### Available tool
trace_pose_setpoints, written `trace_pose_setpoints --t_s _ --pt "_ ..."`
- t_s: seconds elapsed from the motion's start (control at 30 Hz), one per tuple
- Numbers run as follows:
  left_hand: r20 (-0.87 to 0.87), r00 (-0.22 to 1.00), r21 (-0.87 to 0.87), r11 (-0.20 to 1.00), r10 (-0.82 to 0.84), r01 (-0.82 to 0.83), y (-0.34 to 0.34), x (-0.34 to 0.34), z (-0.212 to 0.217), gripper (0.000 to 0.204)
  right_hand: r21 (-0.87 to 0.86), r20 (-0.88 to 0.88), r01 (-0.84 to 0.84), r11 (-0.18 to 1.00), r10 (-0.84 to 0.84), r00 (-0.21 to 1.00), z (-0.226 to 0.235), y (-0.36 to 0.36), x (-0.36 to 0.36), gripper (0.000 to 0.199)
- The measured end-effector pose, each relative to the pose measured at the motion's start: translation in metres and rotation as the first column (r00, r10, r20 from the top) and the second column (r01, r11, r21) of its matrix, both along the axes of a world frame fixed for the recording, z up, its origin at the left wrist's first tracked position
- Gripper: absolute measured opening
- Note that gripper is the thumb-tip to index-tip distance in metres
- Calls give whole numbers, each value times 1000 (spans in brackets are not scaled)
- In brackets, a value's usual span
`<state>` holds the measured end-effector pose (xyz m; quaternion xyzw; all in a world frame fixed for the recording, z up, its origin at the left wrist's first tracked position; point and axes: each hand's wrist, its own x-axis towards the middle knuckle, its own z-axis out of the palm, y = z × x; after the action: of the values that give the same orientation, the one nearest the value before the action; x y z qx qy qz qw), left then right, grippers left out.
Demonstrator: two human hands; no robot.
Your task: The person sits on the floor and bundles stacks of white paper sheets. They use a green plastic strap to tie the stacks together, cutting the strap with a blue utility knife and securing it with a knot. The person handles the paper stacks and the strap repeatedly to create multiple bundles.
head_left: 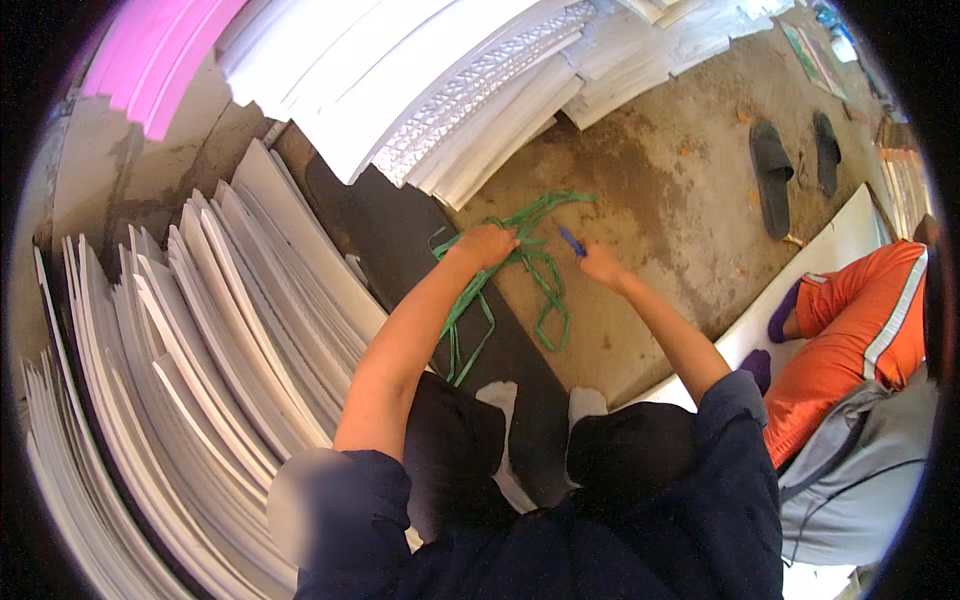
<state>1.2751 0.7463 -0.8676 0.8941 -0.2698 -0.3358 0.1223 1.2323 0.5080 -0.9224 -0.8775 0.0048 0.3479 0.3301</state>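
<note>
My left hand (486, 246) is closed around a tangled bunch of green plastic strapping (545, 205). Loops of it hang below the hand, and loose ends stick out to the right above the floor. To the right, my right hand (603, 264) grips a small blue tool (571, 241), whose slim end points up and left toward the strapping. Its exact kind is too small to make out; the tool and the strapping look apart. Both forearms reach forward over a dark strip (385, 225) on the floor.
Stacked white sheets (270, 300) stand along the left. More white panels (480, 110) lie ahead, with pink sheets (160, 60) at the far left. Black slippers (772, 180) rest on the stained concrete floor (660, 170). A person in orange trousers (850, 330) sits close on my right.
</note>
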Motion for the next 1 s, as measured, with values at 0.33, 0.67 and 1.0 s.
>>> trace_pose_setpoints --t_s 0.33,0.67,1.0 --pt "69 935 -474 836 349 -277 -39 18 105 27 724 -378 459 515 -261 888 140 5 32 64" --pt "56 787 -816 482 615 -318 -9 -29 235 30 957 -131 266 112 -652 747 308 -3 66 40" --pt "135 768 -872 443 626 -208 -43 -52 264 28 929 -8 132 346 -338 941 329 50 2 50"
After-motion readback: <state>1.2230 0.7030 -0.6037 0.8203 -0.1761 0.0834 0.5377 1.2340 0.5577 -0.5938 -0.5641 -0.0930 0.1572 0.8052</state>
